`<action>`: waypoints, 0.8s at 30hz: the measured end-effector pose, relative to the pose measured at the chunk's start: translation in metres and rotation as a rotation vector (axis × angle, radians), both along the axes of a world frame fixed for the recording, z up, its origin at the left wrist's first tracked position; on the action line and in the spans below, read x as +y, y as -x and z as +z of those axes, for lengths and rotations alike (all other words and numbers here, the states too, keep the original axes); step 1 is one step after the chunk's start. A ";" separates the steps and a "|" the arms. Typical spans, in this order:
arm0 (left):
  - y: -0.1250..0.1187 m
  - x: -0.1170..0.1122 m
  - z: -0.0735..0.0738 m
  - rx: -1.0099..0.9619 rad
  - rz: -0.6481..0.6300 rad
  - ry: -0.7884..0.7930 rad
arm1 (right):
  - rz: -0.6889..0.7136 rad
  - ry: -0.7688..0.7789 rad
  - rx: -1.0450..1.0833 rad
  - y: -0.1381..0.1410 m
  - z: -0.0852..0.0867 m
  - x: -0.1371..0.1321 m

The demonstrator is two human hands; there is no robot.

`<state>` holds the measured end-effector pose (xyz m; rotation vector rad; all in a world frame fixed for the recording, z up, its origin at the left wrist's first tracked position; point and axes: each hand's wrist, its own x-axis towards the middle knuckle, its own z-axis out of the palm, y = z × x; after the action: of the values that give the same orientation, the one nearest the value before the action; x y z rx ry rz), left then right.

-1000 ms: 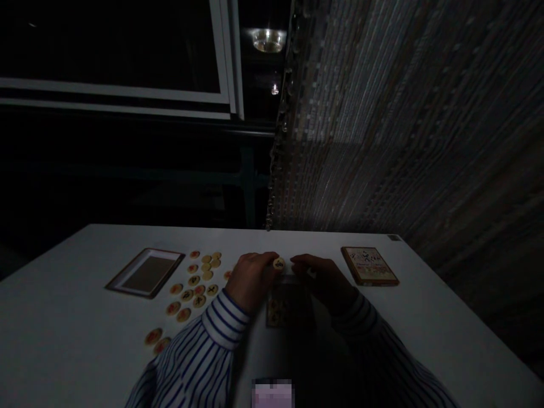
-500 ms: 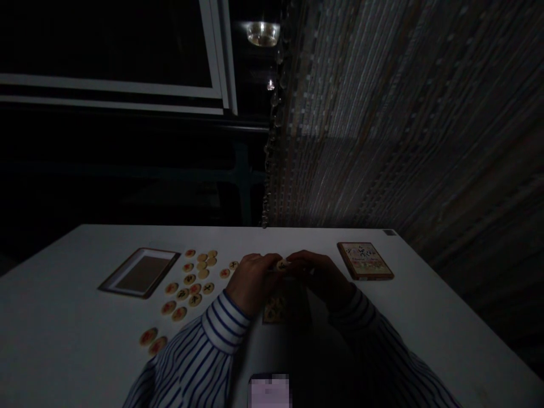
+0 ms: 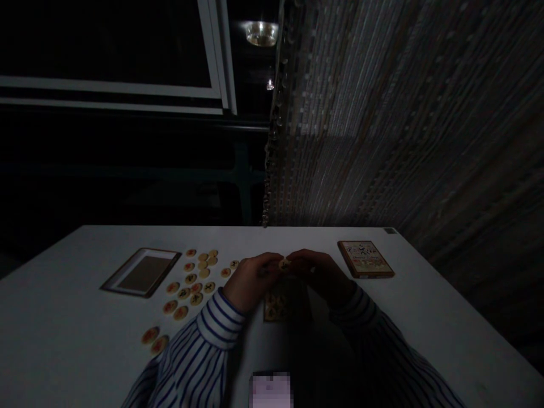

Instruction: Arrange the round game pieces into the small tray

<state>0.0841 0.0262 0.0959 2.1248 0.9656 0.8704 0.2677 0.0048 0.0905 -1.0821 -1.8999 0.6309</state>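
My left hand and my right hand meet over the middle of a white table, both in striped sleeves. Between their fingertips they pinch one round wooden game piece. Under the hands lies a small dark box with a few pieces in it, partly hidden in shadow. Several more round pieces with red or black marks lie scattered to the left of my left hand. Two of them sit apart near my left sleeve.
An open box tray lies at the left. A printed box lid lies at the right. A phone rests at the near edge. A beaded curtain hangs behind the table; the room is dark.
The hands have closed in on each other around the piece, which went from my left fingers to a pinch shared by both hands. The scattered pieces have not moved.
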 end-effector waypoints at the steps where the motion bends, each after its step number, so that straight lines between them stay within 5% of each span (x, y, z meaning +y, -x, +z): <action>1: 0.000 0.001 0.000 -0.027 -0.008 0.031 | 0.003 -0.001 -0.001 0.000 0.000 0.000; 24: 0.000 0.006 -0.003 -0.092 0.005 0.227 | 0.026 0.027 0.005 0.002 -0.004 -0.001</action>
<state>0.0844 0.0321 0.0927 1.8753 0.9732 0.8127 0.2654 0.0041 0.0865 -1.0738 -1.9090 0.6748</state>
